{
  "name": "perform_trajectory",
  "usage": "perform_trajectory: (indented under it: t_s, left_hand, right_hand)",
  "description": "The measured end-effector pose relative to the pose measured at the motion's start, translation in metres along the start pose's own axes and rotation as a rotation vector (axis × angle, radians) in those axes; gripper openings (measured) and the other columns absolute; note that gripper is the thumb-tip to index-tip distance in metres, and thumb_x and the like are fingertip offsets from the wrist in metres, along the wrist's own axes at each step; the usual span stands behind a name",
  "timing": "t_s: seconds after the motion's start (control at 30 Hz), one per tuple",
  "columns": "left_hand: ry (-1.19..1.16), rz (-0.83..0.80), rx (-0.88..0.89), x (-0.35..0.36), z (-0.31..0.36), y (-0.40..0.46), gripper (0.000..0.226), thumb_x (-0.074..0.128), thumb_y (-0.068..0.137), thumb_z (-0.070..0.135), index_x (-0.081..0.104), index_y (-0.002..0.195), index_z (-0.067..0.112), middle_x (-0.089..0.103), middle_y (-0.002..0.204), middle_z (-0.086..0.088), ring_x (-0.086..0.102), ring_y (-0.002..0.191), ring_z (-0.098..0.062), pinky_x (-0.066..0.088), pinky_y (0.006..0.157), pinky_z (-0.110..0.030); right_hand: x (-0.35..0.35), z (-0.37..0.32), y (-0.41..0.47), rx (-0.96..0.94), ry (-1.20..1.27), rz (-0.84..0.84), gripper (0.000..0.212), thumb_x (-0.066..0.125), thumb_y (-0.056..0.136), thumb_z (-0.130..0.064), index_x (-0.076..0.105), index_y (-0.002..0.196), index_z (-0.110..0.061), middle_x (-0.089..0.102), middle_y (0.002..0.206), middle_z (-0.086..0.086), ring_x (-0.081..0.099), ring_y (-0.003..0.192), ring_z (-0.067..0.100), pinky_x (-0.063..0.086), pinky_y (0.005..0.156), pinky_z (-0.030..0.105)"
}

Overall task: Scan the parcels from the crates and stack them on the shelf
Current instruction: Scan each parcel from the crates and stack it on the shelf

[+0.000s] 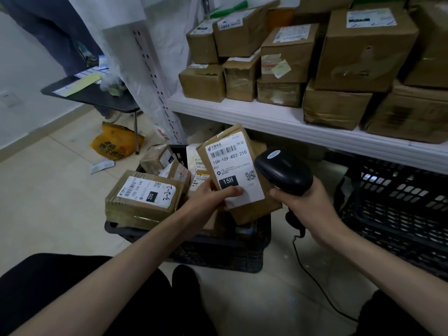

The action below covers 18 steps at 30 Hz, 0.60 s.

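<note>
The shelf point(278, 120) holds many boxes point(363, 47). Below it, my left hand point(213, 197) has a grip on a parcel point(236, 170) over the crate point(218, 251). My right hand point(308, 204) has a grip on the scanner point(283, 170) just beside its label.

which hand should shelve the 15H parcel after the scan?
Left, probably. The left hand already grips the 15H parcel, while the right hand holds the scanner. The shelf sits just above.

White shelf point(278, 117), stacked parcels point(286, 54) (cardboard)
</note>
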<state>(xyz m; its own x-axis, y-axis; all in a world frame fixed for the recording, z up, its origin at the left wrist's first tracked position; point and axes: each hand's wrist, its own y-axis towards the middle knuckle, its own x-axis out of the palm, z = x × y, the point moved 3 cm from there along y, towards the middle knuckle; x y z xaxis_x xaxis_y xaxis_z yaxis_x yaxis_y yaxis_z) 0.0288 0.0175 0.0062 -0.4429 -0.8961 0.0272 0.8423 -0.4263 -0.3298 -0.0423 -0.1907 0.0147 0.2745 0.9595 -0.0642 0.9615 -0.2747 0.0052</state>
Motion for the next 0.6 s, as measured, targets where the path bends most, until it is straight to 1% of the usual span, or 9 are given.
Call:
perform_trajectory:
  t_s: [0.03,0.1,0.13,0.23,0.33,0.43,0.47,0.53,0.6]
  left_hand:
    - [-0.019,-0.003,0.004,0.001,0.000,-0.001,0.062,0.079,0.083,0.017,0.052,0.140,0.016,0.070,0.130,-0.002,0.068,0.119,-0.021,0.059,0.090,-0.032]
    - [-0.059,0.009,0.019,0.000,0.000,0.001,0.068,0.077,0.082,0.013,0.047,0.142,0.017,0.070,0.129,-0.004,0.069,0.116,-0.021,0.059,0.084,-0.028]
    - [-0.080,0.011,0.021,0.000,0.000,0.003,0.071,0.077,0.081,0.011,0.043,0.143,0.017,0.072,0.127,-0.004,0.070,0.114,-0.020,0.060,0.082,-0.027]
    - [-0.088,0.006,0.012,0.004,0.000,0.008,0.084,0.082,0.072,0.012,0.038,0.144,0.017,0.073,0.125,-0.004,0.071,0.112,-0.020,0.061,0.082,-0.030]
    - [-0.010,-0.007,0.020,0.009,0.001,0.011,0.086,0.085,0.069,0.018,0.042,0.144,0.020,0.069,0.129,-0.004,0.068,0.119,-0.023,0.059,0.092,-0.037]
    - [0.018,-0.007,0.025,0.014,0.005,0.015,0.089,0.087,0.067,0.024,0.045,0.146,0.024,0.072,0.125,-0.001,0.070,0.114,-0.021,0.057,0.099,-0.045]
    - [0.020,-0.004,0.029,0.017,0.007,0.017,0.092,0.087,0.067,0.025,0.044,0.148,0.025,0.073,0.122,-0.001,0.072,0.110,-0.020,0.058,0.097,-0.044]
    - [0.037,0.019,0.048,0.024,0.009,0.019,0.097,0.087,0.067,0.026,0.039,0.151,0.029,0.072,0.117,-0.002,0.074,0.103,-0.017,0.062,0.086,-0.038]
    - [0.060,0.058,0.074,0.031,0.012,0.021,0.108,0.088,0.062,0.029,0.033,0.155,0.033,0.070,0.115,-0.001,0.073,0.102,-0.017,0.063,0.084,-0.037]
  right_hand:
    - [-0.003,0.000,-0.001,0.002,0.006,0.003,0.038,0.079,0.083,-0.002,0.069,0.115,-0.020,0.075,0.101,-0.005,0.070,0.095,0.003,0.054,0.078,0.018]
    - [-0.008,0.002,-0.002,0.010,0.027,0.017,0.038,0.078,0.084,-0.002,0.070,0.117,-0.019,0.076,0.105,0.000,0.071,0.102,0.013,0.056,0.085,0.028]
    - [-0.011,0.002,-0.003,0.015,0.040,0.024,0.038,0.078,0.084,-0.002,0.070,0.118,-0.018,0.076,0.107,0.001,0.071,0.103,0.015,0.056,0.088,0.031]
    - [-0.015,0.001,-0.006,0.029,0.049,0.025,0.037,0.077,0.084,0.000,0.070,0.117,-0.016,0.077,0.106,0.002,0.072,0.102,0.014,0.056,0.086,0.029]
    - [-0.019,0.000,-0.008,0.048,0.059,0.039,0.036,0.075,0.085,0.002,0.070,0.116,-0.015,0.077,0.104,0.001,0.072,0.101,0.013,0.056,0.085,0.027]
    - [-0.023,-0.001,-0.008,0.065,0.074,0.061,0.036,0.073,0.087,0.002,0.070,0.117,-0.017,0.077,0.105,0.000,0.072,0.101,0.013,0.056,0.084,0.024]
    - [-0.024,-0.002,-0.009,0.072,0.080,0.069,0.035,0.073,0.087,0.002,0.070,0.116,-0.017,0.078,0.104,0.000,0.072,0.101,0.013,0.057,0.085,0.026]
    - [-0.026,-0.006,-0.009,0.088,0.086,0.097,0.034,0.073,0.087,-0.001,0.070,0.114,-0.021,0.077,0.104,-0.001,0.072,0.100,0.014,0.058,0.088,0.032]
    - [-0.029,-0.011,-0.008,0.103,0.078,0.131,0.030,0.075,0.087,-0.006,0.070,0.109,-0.026,0.077,0.100,-0.005,0.072,0.097,0.010,0.057,0.086,0.031]
